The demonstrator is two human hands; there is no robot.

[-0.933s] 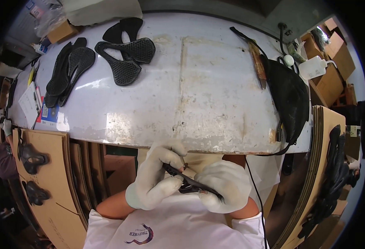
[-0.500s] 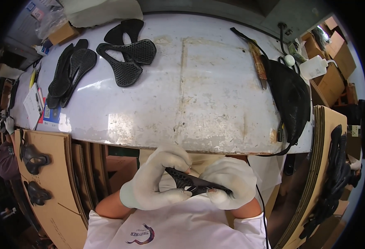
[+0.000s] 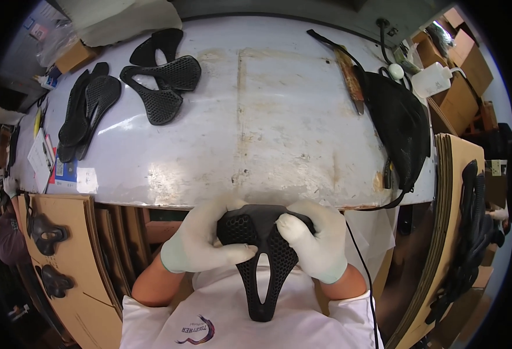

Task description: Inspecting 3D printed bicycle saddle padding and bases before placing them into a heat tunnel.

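Note:
A black bicycle saddle cover (image 3: 264, 224) with honeycomb-patterned sides and a long slot down its middle is held in front of my chest, narrow end pointing down toward me. My left hand (image 3: 208, 235), in a white glove, grips its wide end on the left, thumb lying across the honeycomb. On the right, my right hand (image 3: 320, 235), gloved too, closes round the other wing with its thumb pressed on the upper face. More black honeycomb saddle covers (image 3: 163, 75) lie overlapping at the far left of the table, with another group (image 3: 87, 110) beside them.
The worn white table (image 3: 221, 151) spans beyond my hands. A black cloth bag (image 3: 395, 128), a wooden-handled blade tool (image 3: 349, 78) and a white squeeze bottle (image 3: 433, 79) are at the right. Cardboard sheets (image 3: 58, 232) with black saddles flank me. A co-worker's gloved hand (image 3: 9, 186) shows far left.
The saddle cover has turned from nearly edge-on to face up, narrow end downward. Both hands have shifted to its wide end. The whole view has moved slightly.

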